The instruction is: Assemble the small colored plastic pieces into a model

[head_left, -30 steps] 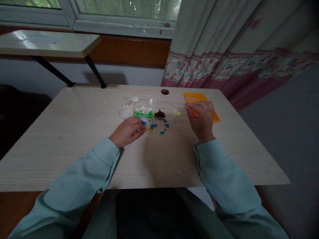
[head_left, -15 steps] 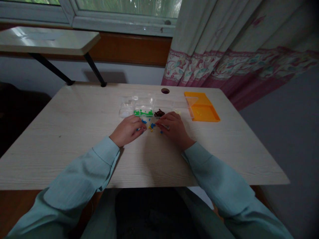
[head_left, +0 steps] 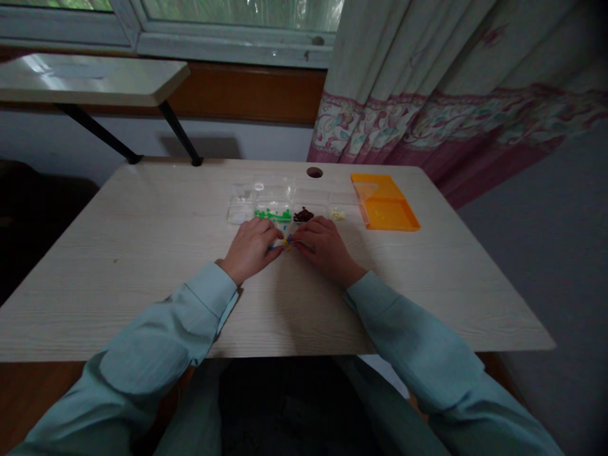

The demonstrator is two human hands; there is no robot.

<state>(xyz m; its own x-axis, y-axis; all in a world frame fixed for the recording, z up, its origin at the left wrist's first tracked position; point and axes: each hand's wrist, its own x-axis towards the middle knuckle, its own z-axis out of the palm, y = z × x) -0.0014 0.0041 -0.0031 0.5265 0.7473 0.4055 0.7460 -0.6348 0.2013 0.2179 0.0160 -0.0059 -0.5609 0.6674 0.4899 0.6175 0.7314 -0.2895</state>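
Note:
My left hand (head_left: 253,249) has its thumb and fingers bent together in a pinch, with a bit of blue at the tips. Facing it, my right hand (head_left: 327,247) is pinched too, and a slim pale thing shows along its fingers, too small to name. Between the fingertips lie tiny blue and yellow pieces (head_left: 287,240) on the table (head_left: 266,316). Just beyond both hands stands a clear compartment box (head_left: 241,215). One of its compartments holds green pieces (head_left: 273,215), another dark red pieces (head_left: 303,215), and a third pale yellow pieces (head_left: 337,215).
An orange tray (head_left: 394,218) lies to the right of the clear box, partly under a transparent lid-like sheet. At the back left a raised white shelf (head_left: 104,82) stands on black legs. A round hole (head_left: 314,172) is in the tabletop, and a curtain (head_left: 380,95) hangs behind.
My left hand has moved right, closer to my right hand, covering some of the blue pieces. My right hand has shifted slightly left, and the pale yellow pieces show more.

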